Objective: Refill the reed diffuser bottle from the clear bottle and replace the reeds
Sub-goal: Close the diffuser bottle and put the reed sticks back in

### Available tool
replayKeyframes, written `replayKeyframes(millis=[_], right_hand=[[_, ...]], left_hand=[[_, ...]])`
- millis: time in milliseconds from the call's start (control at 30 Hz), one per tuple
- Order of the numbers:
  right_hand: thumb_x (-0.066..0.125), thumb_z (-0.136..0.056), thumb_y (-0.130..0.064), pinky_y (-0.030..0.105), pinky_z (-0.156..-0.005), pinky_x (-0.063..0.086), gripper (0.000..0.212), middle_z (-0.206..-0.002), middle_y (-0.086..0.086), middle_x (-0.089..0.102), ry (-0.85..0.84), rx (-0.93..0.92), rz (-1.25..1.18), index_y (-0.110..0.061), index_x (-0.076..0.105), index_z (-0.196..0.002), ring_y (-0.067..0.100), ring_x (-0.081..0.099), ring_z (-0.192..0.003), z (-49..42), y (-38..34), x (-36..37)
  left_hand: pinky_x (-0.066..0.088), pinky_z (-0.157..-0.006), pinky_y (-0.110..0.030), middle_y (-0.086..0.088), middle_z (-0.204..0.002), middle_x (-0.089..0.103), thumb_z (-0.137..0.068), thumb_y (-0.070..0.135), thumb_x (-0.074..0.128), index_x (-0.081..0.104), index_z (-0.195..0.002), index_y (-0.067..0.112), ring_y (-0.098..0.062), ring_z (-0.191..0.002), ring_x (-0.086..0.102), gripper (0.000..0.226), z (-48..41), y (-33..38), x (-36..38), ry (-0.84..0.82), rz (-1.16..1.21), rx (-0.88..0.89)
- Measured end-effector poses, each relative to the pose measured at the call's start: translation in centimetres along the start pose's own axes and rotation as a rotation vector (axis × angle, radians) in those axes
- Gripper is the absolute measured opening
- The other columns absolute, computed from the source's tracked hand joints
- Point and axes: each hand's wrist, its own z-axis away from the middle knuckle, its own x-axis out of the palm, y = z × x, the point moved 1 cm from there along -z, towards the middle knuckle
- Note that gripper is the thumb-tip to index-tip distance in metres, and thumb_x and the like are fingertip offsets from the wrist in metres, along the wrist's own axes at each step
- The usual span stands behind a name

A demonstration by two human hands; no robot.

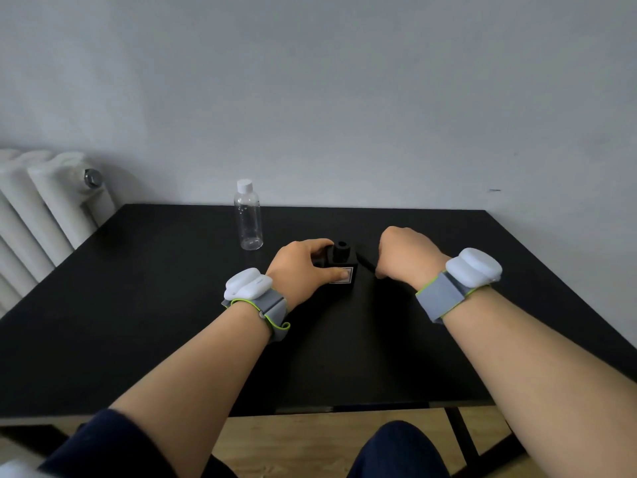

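Note:
A small black diffuser bottle [341,258] with a white label stands mid-table, its round neck open with no reeds in it. My left hand [303,267] grips it from the left, thumb on the label. My right hand [403,253] lies just right of the bottle, fingers curled down on the table over dark reeds [366,262] that stick out toward the bottle. Whether the fingers grip the reeds is hidden. A clear plastic bottle [249,215] with a white cap stands upright behind and left of the diffuser, capped.
The black table [172,305] meets a grey wall at the back. A white radiator [41,208] stands past the table's left edge. Wooden floor and my knees show below the front edge. Both wrists wear grey bands with white sensors.

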Motion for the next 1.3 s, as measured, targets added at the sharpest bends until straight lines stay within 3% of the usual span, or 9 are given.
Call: replayKeyframes(millis=[233,367,533,800,900,1100,1200,1300], right_hand=[[0.067,-0.077,-0.019,0.026,-0.048,0.034,0.027,-0.059,0.002,0.048,-0.076,-0.004,-0.006,-0.012,0.045,-0.062,0.020,0.048,-0.054,0.4,-0.3,-0.2],[0.063,-0.079,-0.011,0.026,-0.046,0.032,0.028,-0.057,0.003,0.045,-0.042,0.002,-0.035,-0.010,0.043,-0.059,0.020,0.044,-0.051,0.3,0.0,-0.1],[0.068,-0.077,-0.013,0.024,-0.050,0.040,0.022,-0.052,0.002,0.060,-0.084,-0.021,-0.068,-0.010,0.058,-0.058,0.019,0.056,-0.051,0.0,0.4,-0.8],[0.069,-0.080,-0.027,0.026,-0.046,0.029,0.042,-0.045,0.002,0.042,-0.041,-0.014,-0.139,-0.011,0.045,-0.049,0.019,0.041,-0.044,0.1,0.8,-1.7],[0.069,-0.081,-0.027,0.027,-0.046,0.028,0.041,-0.045,0.003,0.041,0.012,-0.024,-0.181,-0.007,0.050,-0.051,0.019,0.040,-0.045,0.3,0.8,-2.8],[0.069,-0.084,-0.034,0.025,-0.057,0.044,0.030,-0.061,0.012,0.069,0.221,-0.116,-0.600,-0.005,0.073,-0.074,0.016,0.056,-0.050,0.6,0.6,-4.8],[0.070,-0.085,-0.028,0.033,-0.064,0.054,0.028,-0.057,0.007,0.068,0.281,-0.174,-0.891,-0.002,0.071,-0.075,0.023,0.068,-0.058,0.5,-0.3,-5.0],[0.071,-0.086,-0.022,0.036,-0.064,0.057,0.023,-0.059,0.002,0.068,0.311,-0.228,-1.025,-0.003,0.070,-0.074,0.024,0.072,-0.061,0.7,-1.3,-4.9]], left_hand=[[0.043,-0.089,-0.019,0.014,-0.096,0.063,-0.070,0.030,0.081,0.062,-0.119,0.025,-0.004,-0.098,0.060,0.053,0.0,0.0,0.0,-0.001,-0.022,-0.004],[0.045,-0.090,-0.021,0.013,-0.097,0.065,-0.070,0.029,0.081,0.063,-0.118,0.024,-0.005,-0.097,0.061,0.052,-0.1,0.0,0.0,0.003,-0.017,0.001],[0.044,-0.090,-0.020,0.012,-0.097,0.065,-0.070,0.028,0.081,0.063,-0.119,0.024,-0.005,-0.097,0.061,0.052,0.0,0.0,0.0,-0.001,-0.005,-0.002],[0.041,-0.086,-0.018,0.014,-0.094,0.062,-0.071,0.028,0.081,0.062,-0.120,0.023,-0.004,-0.095,0.060,0.053,0.1,0.3,-0.2,-0.002,-0.017,-0.003],[0.042,-0.085,-0.018,0.014,-0.096,0.065,-0.071,0.028,0.080,0.063,-0.118,0.024,-0.003,-0.094,0.061,0.050,0.2,0.3,-0.2,-0.010,-0.013,0.004],[0.047,-0.092,-0.024,0.013,-0.100,0.067,-0.070,0.031,0.081,0.063,-0.118,0.027,-0.005,-0.099,0.063,0.051,-0.1,-0.1,-0.1,-0.015,-0.017,-0.008],[0.046,-0.091,-0.023,0.013,-0.102,0.067,-0.070,0.032,0.081,0.062,-0.120,0.026,-0.005,-0.100,0.062,0.053,-0.1,0.0,-0.1,-0.014,-0.023,-0.008],[0.041,-0.086,-0.019,0.014,-0.101,0.064,-0.071,0.032,0.080,0.061,-0.121,0.026,-0.002,-0.096,0.057,0.054,0.0,0.1,-0.2,-0.017,-0.037,0.000]])
